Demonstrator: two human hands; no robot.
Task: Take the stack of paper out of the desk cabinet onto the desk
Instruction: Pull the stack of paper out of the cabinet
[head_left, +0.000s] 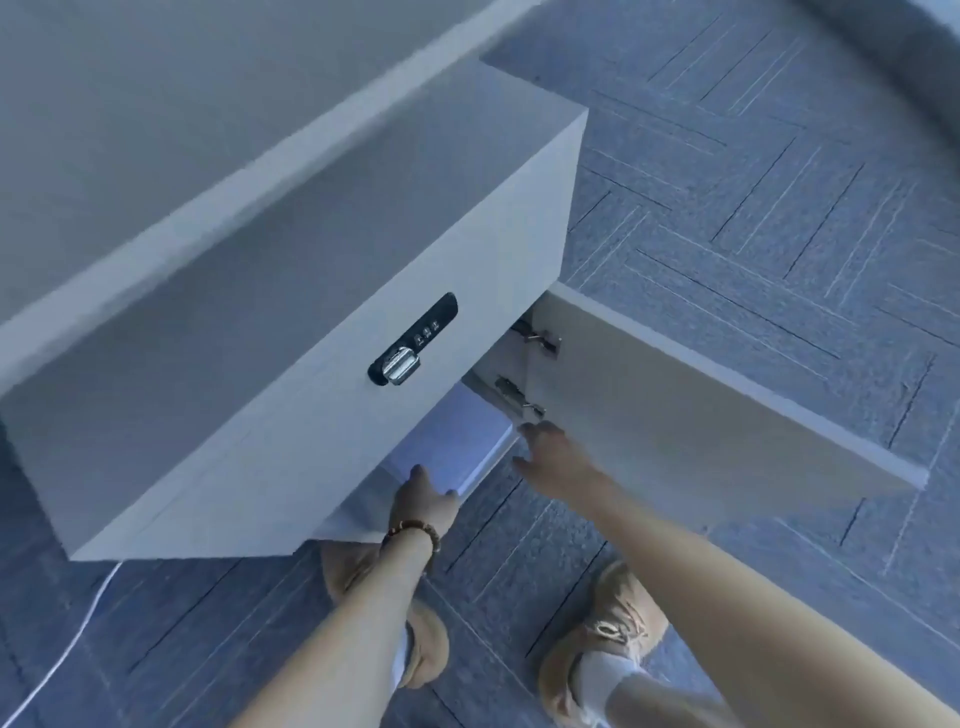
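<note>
Seen from above, grey-blue carpet tiles (753, 218) cover the floor. A pale grey surface (130, 104) fills the upper left, and the desk cabinet (291, 374) hangs beneath it, its front panel carrying a black combination lock (413, 340) with a silver latch. The cabinet door (701, 415) stands swung wide open to the right, two metal hinges (524, 374) showing at its inner edge. In the dark opening below the panel lies the stack of paper (447, 441), white and faintly bluish, flat inside the cabinet with its near edge at the opening. The left hand (423, 501), a beaded bracelet (413, 535) on its wrist, has its grip closed on the near left corner of the stack, thumb on top. The right hand (553, 462) reaches in at the stack's right edge beside the lower hinge, fingers spread apart; whether it touches the paper cannot be told. Two tan shoes (602, 644) stand on the carpet below, and a white cable (62, 654) trails at the lower left.
</note>
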